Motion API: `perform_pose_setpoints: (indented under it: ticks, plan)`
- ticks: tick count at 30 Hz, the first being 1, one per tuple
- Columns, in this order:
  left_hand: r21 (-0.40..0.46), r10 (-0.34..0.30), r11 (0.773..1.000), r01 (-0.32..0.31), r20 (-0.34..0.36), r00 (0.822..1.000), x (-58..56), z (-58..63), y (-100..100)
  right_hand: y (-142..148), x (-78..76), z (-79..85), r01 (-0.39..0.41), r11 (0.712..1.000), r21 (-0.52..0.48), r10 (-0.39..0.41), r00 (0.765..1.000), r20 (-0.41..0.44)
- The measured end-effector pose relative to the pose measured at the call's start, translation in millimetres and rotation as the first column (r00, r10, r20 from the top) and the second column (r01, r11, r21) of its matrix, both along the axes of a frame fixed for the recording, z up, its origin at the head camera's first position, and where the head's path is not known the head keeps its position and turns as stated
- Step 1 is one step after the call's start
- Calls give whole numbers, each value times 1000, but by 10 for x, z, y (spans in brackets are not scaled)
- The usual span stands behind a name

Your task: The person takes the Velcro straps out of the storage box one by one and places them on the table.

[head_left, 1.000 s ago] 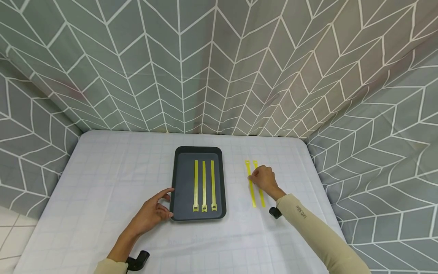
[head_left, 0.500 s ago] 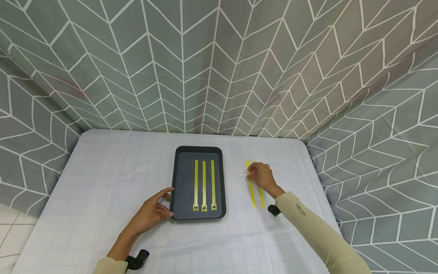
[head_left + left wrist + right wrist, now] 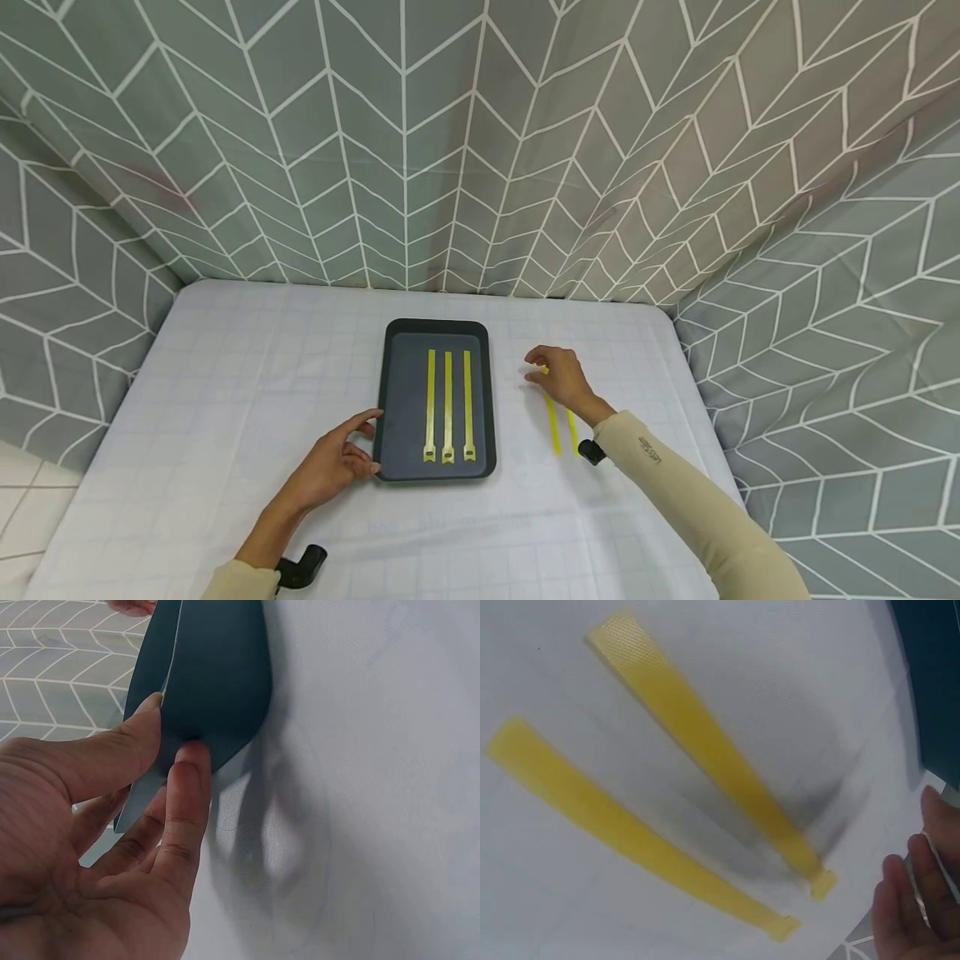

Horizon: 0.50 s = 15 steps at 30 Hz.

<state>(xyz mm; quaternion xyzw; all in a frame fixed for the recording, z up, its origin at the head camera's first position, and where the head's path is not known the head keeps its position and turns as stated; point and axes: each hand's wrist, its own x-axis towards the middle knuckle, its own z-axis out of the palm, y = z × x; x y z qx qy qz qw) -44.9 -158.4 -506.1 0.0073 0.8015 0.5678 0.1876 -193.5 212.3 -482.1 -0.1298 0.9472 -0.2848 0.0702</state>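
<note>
Table [image 3: 247, 358], lower half of the head view, far corners rounded; covered by a white cloth [image 3: 225, 467] marked with faint grid lines. Directly on it, centre: one dark grey tray [image 3: 401, 400], long sides running up the frame. Right of centre, apart from the tray: yellow strap [image 3: 712, 757] and second yellow strap [image 3: 630, 832], side by side, not touching; partly covered in the head view.

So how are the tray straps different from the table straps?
Number: there are three tray straps and two table straps.
Direction: in the head view, the tray straps have their slotted heads at the near end, while the table straps have plain tails there.
Cover: in that view, the tray straps show whole, but the right hand partly hides the table straps.
Both sets are yellow, narrow and side by side.
</note>
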Motion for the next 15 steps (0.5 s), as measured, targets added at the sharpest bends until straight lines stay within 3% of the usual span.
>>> perform_pose_setpoints:
  ticks: [8, 15]
  plan:
    - [12, 2, 1000, -2, 11, 1000, -12, -7, -3, -143, -39, 50, -112, 992, -50, 110, 993, -37]
    - [7, 1, 1000, -1, 15, 1000, -1, -3, -1, -269, -71, 75, -256, 966, -41, 253, 965, -66]
